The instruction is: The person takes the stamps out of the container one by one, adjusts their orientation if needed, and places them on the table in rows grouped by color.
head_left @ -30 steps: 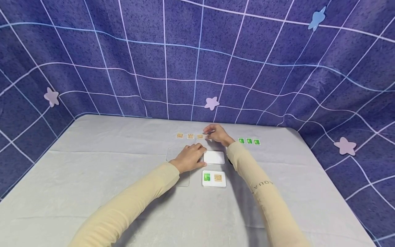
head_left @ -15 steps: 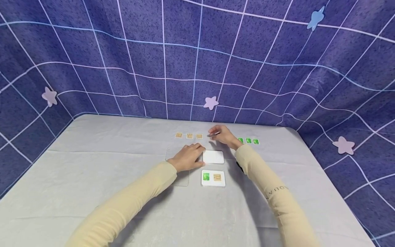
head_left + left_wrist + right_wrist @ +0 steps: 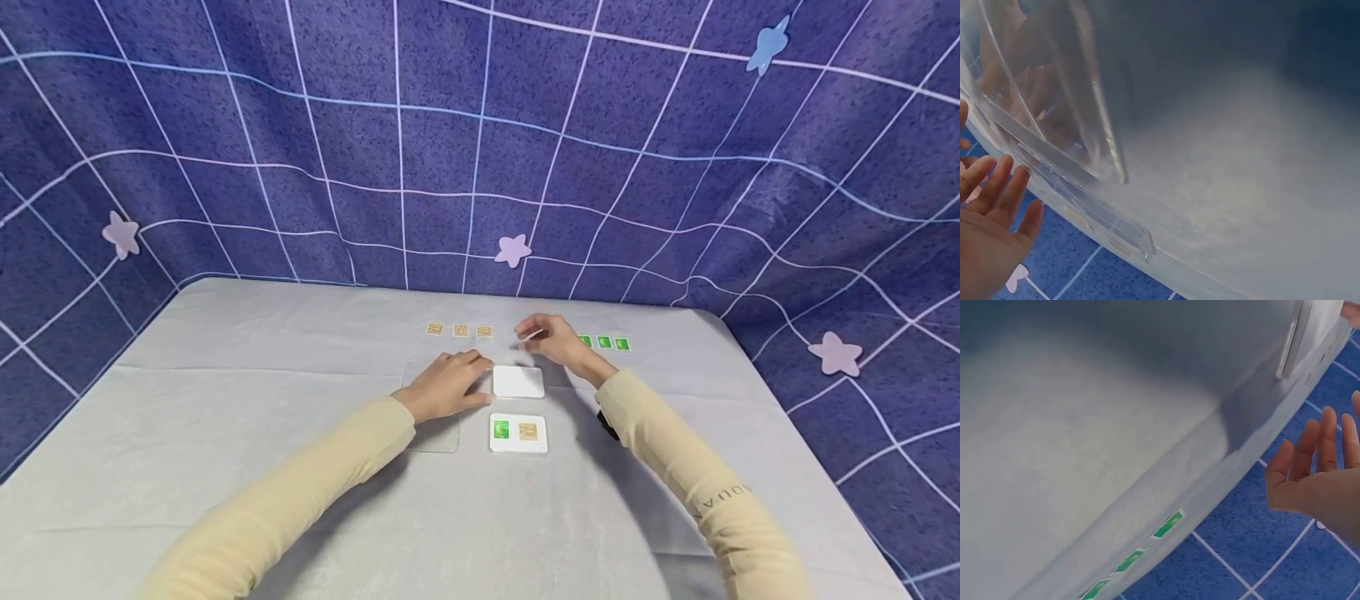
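Note:
In the head view my left hand [image 3: 447, 386] lies over a clear plastic sheet [image 3: 442, 440], fingers relaxed. Its fingertips and thumb reach the left edge of a blank white card [image 3: 518, 382]. My right hand [image 3: 555, 340] hovers behind that card, thumb and fingertips together on a small stamp that shows only as a faint, pale edge. Nearer me lies another white card [image 3: 518, 446] with a green stamp [image 3: 501, 429] and a brown stamp [image 3: 528, 432] on it. The left wrist view shows clear plastic plates [image 3: 1110, 212] beside the left fingers.
Three brown stamps [image 3: 461, 331] lie in a row at the back of the grey-covered table [image 3: 300, 467]. Green stamps [image 3: 604, 342] form another row to the right, partly behind the right wrist. A blue gridded curtain [image 3: 337, 142] hangs behind the table.
My right hand has lifted away from the end of the brown row and come right and slightly towards me with a stamp. The left hand has drawn slightly left.

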Demonstrator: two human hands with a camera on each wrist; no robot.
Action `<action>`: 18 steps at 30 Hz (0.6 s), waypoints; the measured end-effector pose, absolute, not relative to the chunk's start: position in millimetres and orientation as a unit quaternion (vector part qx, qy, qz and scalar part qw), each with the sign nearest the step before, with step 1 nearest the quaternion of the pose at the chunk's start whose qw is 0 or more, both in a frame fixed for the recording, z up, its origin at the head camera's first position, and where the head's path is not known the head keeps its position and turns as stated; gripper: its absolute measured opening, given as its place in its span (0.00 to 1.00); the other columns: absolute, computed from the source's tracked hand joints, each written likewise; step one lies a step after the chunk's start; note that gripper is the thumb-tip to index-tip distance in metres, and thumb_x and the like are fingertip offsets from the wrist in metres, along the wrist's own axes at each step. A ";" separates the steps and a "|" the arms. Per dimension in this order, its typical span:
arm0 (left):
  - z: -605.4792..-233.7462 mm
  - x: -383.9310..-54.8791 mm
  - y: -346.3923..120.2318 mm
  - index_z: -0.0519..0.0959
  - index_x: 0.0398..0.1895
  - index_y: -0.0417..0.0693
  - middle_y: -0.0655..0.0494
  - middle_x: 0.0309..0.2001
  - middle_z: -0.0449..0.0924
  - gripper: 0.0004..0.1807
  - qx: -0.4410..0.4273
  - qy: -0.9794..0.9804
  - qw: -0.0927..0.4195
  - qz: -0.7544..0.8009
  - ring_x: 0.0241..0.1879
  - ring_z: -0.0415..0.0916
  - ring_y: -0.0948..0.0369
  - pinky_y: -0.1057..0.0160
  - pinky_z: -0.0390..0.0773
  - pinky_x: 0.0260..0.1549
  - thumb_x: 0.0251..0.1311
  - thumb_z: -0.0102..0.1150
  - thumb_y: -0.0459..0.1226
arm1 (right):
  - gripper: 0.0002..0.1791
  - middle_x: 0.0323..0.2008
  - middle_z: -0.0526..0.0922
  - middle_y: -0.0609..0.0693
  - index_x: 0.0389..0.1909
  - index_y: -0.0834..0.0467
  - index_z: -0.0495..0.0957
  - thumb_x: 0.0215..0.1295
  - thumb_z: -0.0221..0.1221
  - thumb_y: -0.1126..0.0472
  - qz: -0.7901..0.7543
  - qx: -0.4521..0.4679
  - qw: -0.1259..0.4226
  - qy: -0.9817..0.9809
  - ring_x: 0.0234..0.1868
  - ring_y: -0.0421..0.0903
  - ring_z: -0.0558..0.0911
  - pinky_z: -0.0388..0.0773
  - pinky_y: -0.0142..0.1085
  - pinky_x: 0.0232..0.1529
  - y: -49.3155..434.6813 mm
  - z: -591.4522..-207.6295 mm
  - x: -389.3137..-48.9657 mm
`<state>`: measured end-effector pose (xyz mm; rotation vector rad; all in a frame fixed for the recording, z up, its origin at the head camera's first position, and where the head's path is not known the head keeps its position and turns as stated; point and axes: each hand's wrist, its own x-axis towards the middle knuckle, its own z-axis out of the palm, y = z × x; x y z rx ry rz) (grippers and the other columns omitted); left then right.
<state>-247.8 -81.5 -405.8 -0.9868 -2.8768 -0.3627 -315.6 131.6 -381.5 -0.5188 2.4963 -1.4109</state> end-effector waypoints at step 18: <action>-400.2 -217.7 -87.7 0.72 0.55 0.45 0.51 0.50 0.75 0.28 -0.365 -0.919 0.059 -0.135 0.48 0.74 0.55 0.53 0.71 0.50 0.54 0.59 0.50 | 0.15 0.43 0.79 0.62 0.44 0.69 0.75 0.54 0.58 0.71 -0.446 -0.231 0.087 0.860 0.44 0.55 0.77 0.76 0.35 0.41 150.5 -383.2 -263.2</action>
